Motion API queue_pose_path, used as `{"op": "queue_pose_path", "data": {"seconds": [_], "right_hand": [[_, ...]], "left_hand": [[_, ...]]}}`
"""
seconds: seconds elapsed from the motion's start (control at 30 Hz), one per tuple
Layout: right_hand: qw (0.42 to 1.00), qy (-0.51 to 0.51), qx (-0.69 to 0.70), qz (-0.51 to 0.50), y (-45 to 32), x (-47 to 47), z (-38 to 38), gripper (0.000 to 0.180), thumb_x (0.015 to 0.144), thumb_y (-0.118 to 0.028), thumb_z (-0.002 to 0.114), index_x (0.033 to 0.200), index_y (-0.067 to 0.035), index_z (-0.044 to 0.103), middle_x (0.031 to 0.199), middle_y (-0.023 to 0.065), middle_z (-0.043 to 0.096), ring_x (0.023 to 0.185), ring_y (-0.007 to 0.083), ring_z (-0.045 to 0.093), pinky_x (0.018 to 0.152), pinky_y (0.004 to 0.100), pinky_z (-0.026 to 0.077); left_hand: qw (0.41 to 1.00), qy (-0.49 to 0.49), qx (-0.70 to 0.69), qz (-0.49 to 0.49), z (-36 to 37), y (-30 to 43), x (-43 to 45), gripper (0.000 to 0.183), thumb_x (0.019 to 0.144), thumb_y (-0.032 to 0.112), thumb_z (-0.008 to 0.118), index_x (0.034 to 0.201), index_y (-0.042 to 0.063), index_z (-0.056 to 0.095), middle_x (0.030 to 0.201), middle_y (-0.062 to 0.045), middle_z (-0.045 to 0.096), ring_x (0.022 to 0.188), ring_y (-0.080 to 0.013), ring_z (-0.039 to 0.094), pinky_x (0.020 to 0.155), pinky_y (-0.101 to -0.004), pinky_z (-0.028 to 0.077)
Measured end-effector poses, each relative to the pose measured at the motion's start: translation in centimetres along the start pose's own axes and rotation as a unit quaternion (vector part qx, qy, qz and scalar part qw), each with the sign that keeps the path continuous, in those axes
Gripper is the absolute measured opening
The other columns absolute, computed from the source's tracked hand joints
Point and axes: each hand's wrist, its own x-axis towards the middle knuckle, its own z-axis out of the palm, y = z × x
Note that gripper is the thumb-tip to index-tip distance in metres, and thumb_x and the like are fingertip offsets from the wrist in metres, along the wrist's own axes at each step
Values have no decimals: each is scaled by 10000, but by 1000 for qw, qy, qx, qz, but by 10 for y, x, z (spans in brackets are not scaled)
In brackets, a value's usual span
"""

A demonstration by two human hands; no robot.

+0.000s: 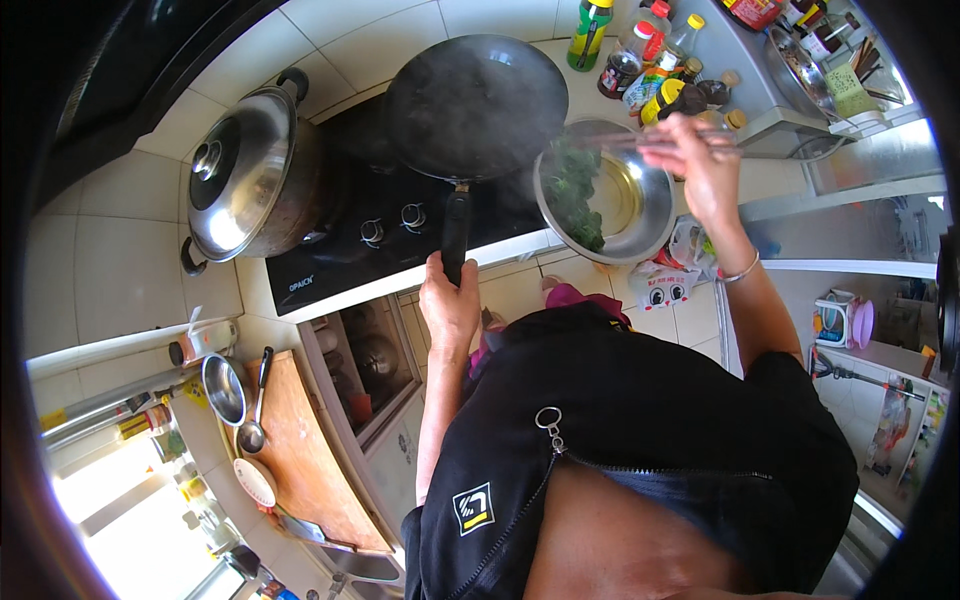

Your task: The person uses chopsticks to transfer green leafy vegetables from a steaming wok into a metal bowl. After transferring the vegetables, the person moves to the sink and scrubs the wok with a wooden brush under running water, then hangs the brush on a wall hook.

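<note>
My left hand (450, 304) grips the black handle of a steaming frying pan (476, 109) that is tilted over the black glass hob (337, 262). My right hand (694, 161) holds a pair of chopsticks (626, 140), blurred, over a stainless steel bowl (660, 217) to the right of the pan. Cooked leafy greens (574, 195) lie along the left side of the bowl, with yellowish liquid at its bottom. The tips of the chopsticks reach the greens' upper edge; whether they pinch any leaves is unclear.
A large lidded steel pot (255, 172) stands left on the hob. Sauce bottles (626, 64) crowd the counter behind the bowl. At lower left, a wooden board (300, 442) bears a ladle (251, 435) and a cleaver (304, 529). Plastic bags (664, 285) are below the bowl.
</note>
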Motion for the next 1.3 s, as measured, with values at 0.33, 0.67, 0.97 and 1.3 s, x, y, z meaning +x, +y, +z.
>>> {"op": "queue_pose_path", "data": {"seconds": [0.33, 0.67, 0.97, 1.3], "right_hand": [[995, -37, -75, 54, 4, -16, 2, 231, 903, -163, 593, 929, 64, 627, 896, 127, 650, 736, 187, 665, 629, 307, 588], [994, -101, 24, 42, 89, 55, 74, 240, 887, -156, 619, 1052, 17, 640, 832, 35, 635, 664, 95, 616, 599, 243, 557], [996, -39, 81, 4, 141, 88, 112, 182, 847, -130, 669, 890, 42, 629, 775, 73, 633, 604, 128, 617, 558, 263, 560], [990, 19, 137, -11, 86, 86, 88, 210, 850, -128, 657, 871, 74, 604, 784, 157, 641, 635, 229, 661, 587, 350, 601]], "left_hand": [[1000, 11, 11, 11, 3, 1, 2, 513, 807, 262, 628, 1183, -64, 503, 793, -223, 644, 785, -358, 646, 739, -404, 495], [999, -16, 6, -28, 2, 9, 1, 505, 804, 285, 618, 1197, -10, 500, 922, -239, 645, 893, -388, 626, 798, -426, 486], [1000, -8, 19, -21, 2, 6, 1, 519, 805, 294, 614, 1198, -25, 502, 918, -257, 640, 880, -401, 625, 802, -437, 484], [999, -5, 29, -19, 4, 3, 2, 523, 793, 295, 625, 1192, -21, 506, 927, -264, 636, 889, -405, 620, 799, -445, 483]]}}
